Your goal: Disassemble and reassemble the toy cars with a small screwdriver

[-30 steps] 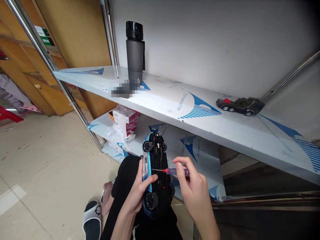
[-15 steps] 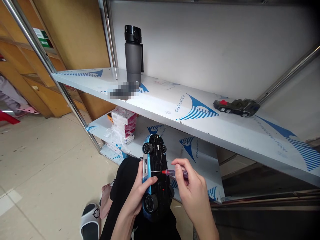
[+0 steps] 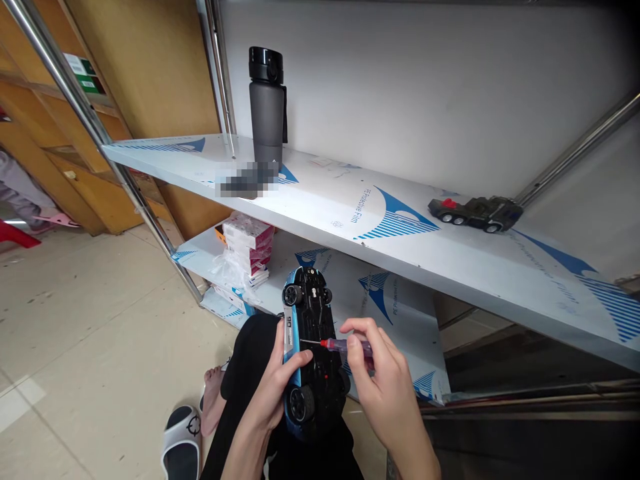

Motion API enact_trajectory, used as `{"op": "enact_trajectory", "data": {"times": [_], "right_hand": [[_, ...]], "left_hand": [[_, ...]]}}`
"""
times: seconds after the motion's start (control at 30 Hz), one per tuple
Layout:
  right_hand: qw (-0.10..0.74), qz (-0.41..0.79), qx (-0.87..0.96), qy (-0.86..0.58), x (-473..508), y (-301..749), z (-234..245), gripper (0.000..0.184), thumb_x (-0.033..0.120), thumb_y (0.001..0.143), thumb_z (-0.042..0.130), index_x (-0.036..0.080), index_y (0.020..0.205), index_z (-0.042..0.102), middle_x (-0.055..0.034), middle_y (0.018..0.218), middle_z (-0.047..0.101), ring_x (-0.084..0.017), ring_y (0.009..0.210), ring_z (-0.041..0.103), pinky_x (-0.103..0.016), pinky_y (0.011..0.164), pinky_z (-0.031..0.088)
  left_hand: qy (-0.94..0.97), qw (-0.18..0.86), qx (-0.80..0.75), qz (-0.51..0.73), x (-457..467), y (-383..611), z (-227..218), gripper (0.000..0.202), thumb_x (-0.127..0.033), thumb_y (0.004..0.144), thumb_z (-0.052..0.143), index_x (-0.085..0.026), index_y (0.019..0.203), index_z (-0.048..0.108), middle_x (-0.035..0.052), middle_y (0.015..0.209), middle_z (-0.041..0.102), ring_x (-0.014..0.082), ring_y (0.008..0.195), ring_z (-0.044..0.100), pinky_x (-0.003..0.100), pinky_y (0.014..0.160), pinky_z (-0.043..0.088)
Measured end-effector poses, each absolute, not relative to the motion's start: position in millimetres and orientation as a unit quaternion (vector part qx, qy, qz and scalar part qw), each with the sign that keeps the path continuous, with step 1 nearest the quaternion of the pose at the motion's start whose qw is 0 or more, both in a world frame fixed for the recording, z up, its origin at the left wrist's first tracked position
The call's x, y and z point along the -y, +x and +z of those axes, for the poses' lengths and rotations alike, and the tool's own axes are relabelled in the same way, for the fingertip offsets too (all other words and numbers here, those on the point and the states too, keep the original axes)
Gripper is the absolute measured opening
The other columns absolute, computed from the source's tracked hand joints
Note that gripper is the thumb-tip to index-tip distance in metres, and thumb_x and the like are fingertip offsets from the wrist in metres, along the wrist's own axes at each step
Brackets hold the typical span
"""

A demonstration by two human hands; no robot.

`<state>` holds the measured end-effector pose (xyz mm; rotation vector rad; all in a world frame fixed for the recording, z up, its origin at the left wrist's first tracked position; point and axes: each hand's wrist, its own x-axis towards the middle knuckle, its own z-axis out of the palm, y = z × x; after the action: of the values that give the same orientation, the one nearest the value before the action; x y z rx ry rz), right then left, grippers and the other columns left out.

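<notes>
A blue toy car [image 3: 311, 347] lies upside down over my lap, its black underside and wheels facing up. My left hand [image 3: 277, 383] grips its near left side, thumb across the chassis. My right hand [image 3: 380, 383] pinches a small screwdriver [image 3: 340, 345] with a purple handle and red collar. Its thin metal tip rests on the left part of the car's underside.
A steel shelf [image 3: 360, 230] runs across at chest height with a grey water bottle [image 3: 267, 107] and a dark toy truck [image 3: 475, 212] on it. Stacked red-and-white boxes [image 3: 247, 250] sit on the lower shelf. My sandalled foot [image 3: 183, 440] rests on the tiled floor.
The car and both hands have shifted a little to the left and down in view. The screwdriver tip stays on the underside.
</notes>
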<state>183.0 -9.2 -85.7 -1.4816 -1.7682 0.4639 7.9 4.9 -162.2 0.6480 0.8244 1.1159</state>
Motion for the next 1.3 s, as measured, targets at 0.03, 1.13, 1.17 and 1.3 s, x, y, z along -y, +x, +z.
{"op": "enact_trajectory", "data": {"times": [0.03,1.13,1.17,1.3], "right_hand": [[0.385,0.179,0.687,-0.589,8.9,183.0,-86.3,0.025,0.035,0.114,0.041,0.029,0.107,0.064,0.0013,0.094,0.074,-0.019,0.081,0.066,-0.03,0.074,0.047],[0.391,0.205,0.677,-0.589,7.6,182.7,-89.6,0.019,0.037,0.112,0.047,0.029,0.113,0.065,0.0001,0.098,0.072,-0.018,0.083,0.069,-0.028,0.073,0.051],[0.392,0.211,0.665,-0.6,7.7,182.8,-89.6,0.021,0.039,0.112,0.047,0.029,0.109,0.065,0.0007,0.095,0.071,-0.017,0.078,0.068,-0.027,0.07,0.05],[0.386,0.211,0.677,-0.59,7.8,181.5,-88.4,0.019,0.037,0.112,0.048,0.029,0.113,0.065,0.0,0.099,0.072,-0.018,0.087,0.068,-0.028,0.078,0.051]], "left_hand": [[0.295,0.717,-0.376,0.507,-5.2,7.5,-162.0,0.065,-0.028,0.097,0.073,-0.037,0.155,0.043,-0.0008,0.135,0.069,0.0234,0.124,0.062,0.032,0.103,0.049],[0.282,0.713,-0.393,0.508,-9.1,2.1,-165.0,0.086,-0.03,0.094,0.079,-0.036,0.166,0.032,0.0017,0.163,0.056,0.0268,0.149,0.052,0.03,0.112,0.046],[0.281,0.71,-0.396,0.51,-8.8,2.0,-164.5,0.088,-0.03,0.093,0.08,-0.035,0.167,0.031,0.0019,0.167,0.052,0.027,0.152,0.049,0.03,0.114,0.044],[0.285,0.711,-0.397,0.506,-6.9,1.3,-161.6,0.087,-0.033,0.093,0.079,-0.035,0.166,0.032,0.0041,0.164,0.056,0.0307,0.149,0.052,0.034,0.113,0.045]]}}
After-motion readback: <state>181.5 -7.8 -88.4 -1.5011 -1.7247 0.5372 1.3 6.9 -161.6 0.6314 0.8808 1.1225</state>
